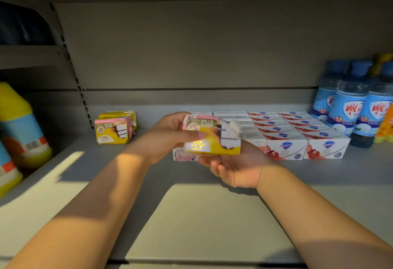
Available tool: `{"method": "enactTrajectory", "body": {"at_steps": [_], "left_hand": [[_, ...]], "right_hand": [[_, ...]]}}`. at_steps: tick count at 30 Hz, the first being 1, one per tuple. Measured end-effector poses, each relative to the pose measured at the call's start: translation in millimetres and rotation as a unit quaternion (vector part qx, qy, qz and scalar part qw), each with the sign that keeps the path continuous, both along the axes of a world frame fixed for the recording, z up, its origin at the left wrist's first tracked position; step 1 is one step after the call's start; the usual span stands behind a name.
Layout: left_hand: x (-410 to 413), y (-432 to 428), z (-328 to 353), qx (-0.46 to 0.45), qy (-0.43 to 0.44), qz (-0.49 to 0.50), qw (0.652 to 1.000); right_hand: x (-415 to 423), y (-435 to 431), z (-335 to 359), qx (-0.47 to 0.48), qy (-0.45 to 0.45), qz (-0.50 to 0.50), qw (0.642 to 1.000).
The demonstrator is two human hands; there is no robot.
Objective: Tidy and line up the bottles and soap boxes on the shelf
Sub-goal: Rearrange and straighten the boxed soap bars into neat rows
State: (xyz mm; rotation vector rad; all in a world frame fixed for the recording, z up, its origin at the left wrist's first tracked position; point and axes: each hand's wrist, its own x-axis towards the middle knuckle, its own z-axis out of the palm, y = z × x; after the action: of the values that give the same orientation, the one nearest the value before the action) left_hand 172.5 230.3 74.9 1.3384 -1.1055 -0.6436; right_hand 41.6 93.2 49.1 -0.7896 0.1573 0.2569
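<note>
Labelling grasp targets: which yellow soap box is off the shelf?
The held box, gripped by left hand and right hand; the other yellow boxes sit on the shelf, back left.

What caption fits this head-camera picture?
Left hand and right hand hold a yellow soap box above the shelf, near white soap boxes.
</note>
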Motion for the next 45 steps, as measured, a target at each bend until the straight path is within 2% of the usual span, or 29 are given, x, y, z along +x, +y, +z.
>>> {"method": "enactTrajectory", "body": {"at_steps": [3, 6, 7, 8, 10, 11, 12, 13, 14, 15, 17, 19, 21, 23, 27, 29, 31, 33, 36, 39, 40, 42, 43, 45], "left_hand": [[2.4, -1.2, 4.0, 0.018, 0.162, 0.030, 0.986], [1.3, -4.8, 2.7, 0.063, 0.361, 0.035, 0.930], [-0.1, -7.4, 1.5, 0.071, 0.410, 0.031, 0.909], [-2.0, -9.9, 0.2, 0.079, 0.442, 0.026, 0.893], [-7.0, -14.3, -1.8, 0.102, 0.457, 0.017, 0.883], [-8.5, -15.2, -2.0, 0.116, 0.451, 0.009, 0.885], [-9.3, -14.7, -1.7, 0.132, 0.436, 0.000, 0.890], [-8.9, -13.8, -1.3, 0.152, 0.408, -0.008, 0.900], [-7.7, -12.6, -1.3, 0.176, 0.364, -0.011, 0.914], [-5.8, -11.9, -2.0, 0.202, 0.305, -0.007, 0.931], [-3.1, -13.4, -3.8, 0.220, 0.185, 0.030, 0.957], [-3.7, -15.8, -3.7, 0.149, 0.127, 0.088, 0.977], [-4.3, -17.8, -2.6, 0.064, 0.109, 0.110, 0.986], [-5.2, -16.8, -3.2, 0.049, 0.115, 0.090, 0.988], [-12.9, -16.4, -7.6, 0.032, 0.187, 0.091, 0.978], [-17.6, -19.3, -11.2, 0.033, 0.184, 0.110, 0.976], [-20.9, -21.9, -15.9, 0.036, 0.141, 0.119, 0.982], [-22.8, -24.3, -21.2, 0.017, 0.117, 0.087, 0.989], [-33.9, -31.7, -31.4, 0.024, 0.090, 0.045, 0.995], [-55.0, -47.8, -50.4, 0.075, 0.047, 0.083, 0.993], [-60.2, -52.1, -58.6, 0.080, -0.015, 0.100, 0.992], [-66.9, -52.4, -71.9, 0.070, -0.207, 0.107, 0.970], [-67.8, -49.9, -76.8, 0.065, -0.318, 0.100, 0.940], [-67.0, -47.0, -85.2, 0.089, -0.515, 0.076, 0.849]], "right_hand": [[6.6, -3.5, 2.0, -0.038, -0.053, -0.168, 0.984], [10.8, -7.5, 2.0, -0.164, -0.181, -0.290, 0.925], [9.9, -6.9, 1.3, -0.257, -0.216, -0.307, 0.890], [8.9, -6.8, -1.1, -0.377, -0.240, -0.318, 0.836], [9.3, -6.7, -7.9, -0.568, -0.285, -0.330, 0.698], [9.4, -6.3, -10.2, -0.612, -0.308, -0.344, 0.642], [8.7, -6.1, -11.1, -0.626, -0.322, -0.365, 0.609], [8.2, -6.4, -10.9, -0.626, -0.325, -0.389, 0.593], [7.2, -6.3, -9.5, -0.617, -0.315, -0.410, 0.594], [6.9, -6.0, -8.0, -0.591, -0.299, -0.428, 0.614], [7.4, -5.3, -5.5, -0.490, -0.264, -0.446, 0.701], [9.3, -6.9, -5.1, -0.398, -0.204, -0.449, 0.773], [11.5, -9.4, -6.7, -0.333, -0.131, -0.418, 0.835], [13.3, -11.5, -10.7, -0.283, -0.076, -0.375, 0.880], [12.9, -13.5, -16.0, -0.207, 0.002, -0.314, 0.927], [12.7, -12.7, -16.3, -0.200, -0.001, -0.311, 0.929], [9.9, -10.0, -12.5, -0.209, -0.033, -0.323, 0.923], [2.2, -8.3, -8.5, -0.230, -0.046, -0.346, 0.908], [-20.2, -11.7, -8.9, -0.230, -0.012, -0.377, 0.897], [-48.5, -21.9, -16.4, -0.256, 0.039, -0.410, 0.875], [-57.8, -26.8, -19.8, -0.283, 0.059, -0.425, 0.858], [-74.6, -38.4, -25.7, -0.332, 0.083, -0.447, 0.827], [-81.8, -44.4, -28.6, -0.344, 0.085, -0.458, 0.815], [-92.2, -57.7, -35.3, -0.386, 0.087, -0.486, 0.779]]}}
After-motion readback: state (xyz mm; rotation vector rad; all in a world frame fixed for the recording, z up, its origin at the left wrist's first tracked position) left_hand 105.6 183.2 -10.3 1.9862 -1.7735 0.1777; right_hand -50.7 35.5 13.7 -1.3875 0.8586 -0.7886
